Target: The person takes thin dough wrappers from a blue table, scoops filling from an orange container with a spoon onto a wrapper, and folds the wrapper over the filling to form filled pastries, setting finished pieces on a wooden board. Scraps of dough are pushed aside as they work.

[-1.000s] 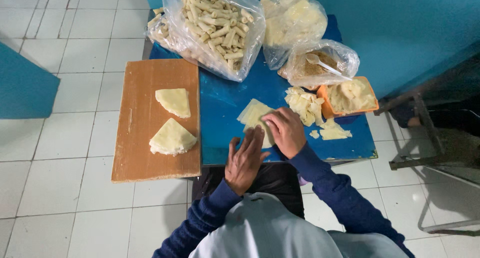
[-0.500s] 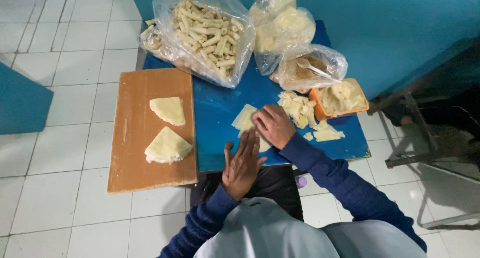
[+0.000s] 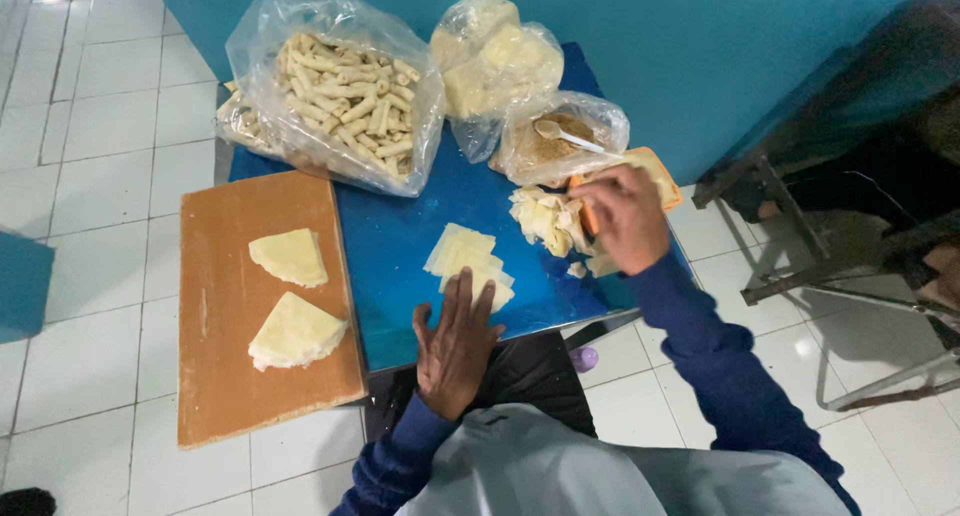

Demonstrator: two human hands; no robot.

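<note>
Left hand: the left hand (image 3: 457, 348) lies flat, fingers (image 3: 465, 294) released, tips on the pale square pastry sheets (image 3: 468, 263) at the blue surface (image 3: 390, 246) centre.
Right hand: the right hand (image 3: 628, 216) at 2 o'clock reaches into the crumpled wrapper pile (image 3: 548, 219); grip cannot be told.
Packages: clear plastic bag of rolled pastries (image 3: 335, 91) at 11 o'clock.

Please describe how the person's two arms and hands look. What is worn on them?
Both arms wear long dark navy blue sleeves of soft knitted fabric, reaching to the wrists. The left hand and the right hand are bare: no gloves, and no ring or watch shows. A pale grey garment covers the chest below.
</note>
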